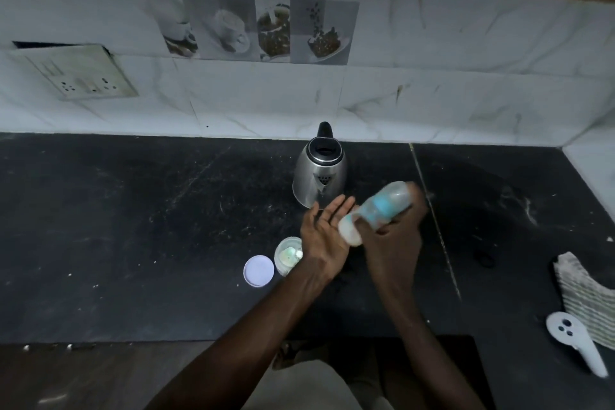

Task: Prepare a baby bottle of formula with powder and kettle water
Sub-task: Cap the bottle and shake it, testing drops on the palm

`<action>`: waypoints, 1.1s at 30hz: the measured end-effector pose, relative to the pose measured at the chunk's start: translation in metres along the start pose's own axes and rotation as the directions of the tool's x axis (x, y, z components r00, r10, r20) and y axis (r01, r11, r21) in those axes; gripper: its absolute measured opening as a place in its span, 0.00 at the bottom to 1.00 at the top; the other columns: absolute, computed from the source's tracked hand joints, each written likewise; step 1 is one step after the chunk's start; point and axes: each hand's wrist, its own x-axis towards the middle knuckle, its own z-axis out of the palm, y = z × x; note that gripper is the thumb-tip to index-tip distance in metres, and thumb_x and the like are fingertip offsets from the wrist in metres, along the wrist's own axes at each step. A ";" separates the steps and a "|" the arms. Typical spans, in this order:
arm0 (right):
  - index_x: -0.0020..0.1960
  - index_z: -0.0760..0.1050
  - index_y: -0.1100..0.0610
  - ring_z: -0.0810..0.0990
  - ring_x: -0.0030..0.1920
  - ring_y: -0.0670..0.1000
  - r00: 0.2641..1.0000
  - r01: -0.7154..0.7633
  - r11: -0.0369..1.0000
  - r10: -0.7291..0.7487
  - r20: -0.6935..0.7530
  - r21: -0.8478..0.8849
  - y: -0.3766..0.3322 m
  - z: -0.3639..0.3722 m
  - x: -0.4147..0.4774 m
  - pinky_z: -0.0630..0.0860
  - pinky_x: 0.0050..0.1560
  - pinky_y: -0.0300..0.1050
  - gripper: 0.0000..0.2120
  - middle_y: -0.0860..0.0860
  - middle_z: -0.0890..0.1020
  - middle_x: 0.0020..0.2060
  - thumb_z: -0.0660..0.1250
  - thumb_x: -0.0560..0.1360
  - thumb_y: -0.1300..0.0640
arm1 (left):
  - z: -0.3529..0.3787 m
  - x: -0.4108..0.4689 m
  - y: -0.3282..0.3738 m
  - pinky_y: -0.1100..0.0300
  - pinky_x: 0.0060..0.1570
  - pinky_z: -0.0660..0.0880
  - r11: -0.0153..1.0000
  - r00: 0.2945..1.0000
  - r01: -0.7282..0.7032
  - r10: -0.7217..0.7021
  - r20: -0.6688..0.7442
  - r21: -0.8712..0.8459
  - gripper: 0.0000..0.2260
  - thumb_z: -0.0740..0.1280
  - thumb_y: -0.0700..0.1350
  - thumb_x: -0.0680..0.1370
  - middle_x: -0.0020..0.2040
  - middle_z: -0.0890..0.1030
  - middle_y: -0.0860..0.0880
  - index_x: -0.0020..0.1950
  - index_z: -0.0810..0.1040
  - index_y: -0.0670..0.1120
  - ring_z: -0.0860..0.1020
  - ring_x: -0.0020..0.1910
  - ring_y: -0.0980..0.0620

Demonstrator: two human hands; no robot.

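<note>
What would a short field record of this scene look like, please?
bottle: tilted, teat end low, blurred
right hand: grips bottle
left hand: open, palm up, at teat
kettle: upright on counter, behind hands
jar: open, beside left wrist
lid: flat, left of jar
cloth: counter's right edge

No text can be read anywhere. The switch plate (71,71) at the upper left of the frame carries faint printed lines, too blurred to make out. The blue marks on the baby bottle (382,206) at centre are smeared.
</note>
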 end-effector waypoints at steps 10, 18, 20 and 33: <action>0.82 0.54 0.45 0.82 0.62 0.51 0.980 -0.026 0.992 0.050 -0.193 0.125 0.004 -0.005 0.019 0.82 0.60 0.50 0.49 0.49 0.77 0.69 0.80 0.71 0.55 | -0.003 0.003 0.003 0.50 0.73 0.70 0.999 0.999 -0.024 0.024 0.025 0.027 0.26 0.58 0.57 0.83 0.69 0.81 0.41 0.73 0.76 0.41 0.77 0.71 0.43; 0.80 0.55 0.45 0.83 0.56 0.51 0.984 -0.102 0.990 0.115 -0.133 0.102 0.012 -0.005 0.015 0.83 0.58 0.55 0.46 0.51 0.80 0.63 0.79 0.72 0.56 | -0.012 0.000 0.010 0.49 0.77 0.66 0.998 0.999 -0.037 0.038 -0.011 0.054 0.26 0.57 0.57 0.83 0.68 0.82 0.42 0.72 0.77 0.41 0.78 0.71 0.44; 0.80 0.56 0.43 0.84 0.51 0.46 0.984 -0.105 0.994 0.110 0.137 -0.041 0.019 0.000 0.006 0.82 0.53 0.46 0.47 0.47 0.81 0.59 0.81 0.71 0.56 | -0.016 0.000 0.008 0.47 0.78 0.65 0.999 0.999 -0.025 0.026 -0.035 0.020 0.26 0.59 0.56 0.82 0.67 0.82 0.40 0.71 0.77 0.39 0.77 0.71 0.42; 0.75 0.59 0.41 0.84 0.54 0.52 0.931 -0.325 0.907 0.357 -0.076 0.268 0.025 -0.002 0.028 0.86 0.51 0.59 0.39 0.51 0.80 0.61 0.79 0.73 0.52 | -0.009 -0.008 0.008 0.49 0.77 0.66 0.999 0.999 -0.033 0.031 0.042 0.042 0.26 0.57 0.57 0.83 0.68 0.82 0.43 0.73 0.76 0.42 0.78 0.71 0.45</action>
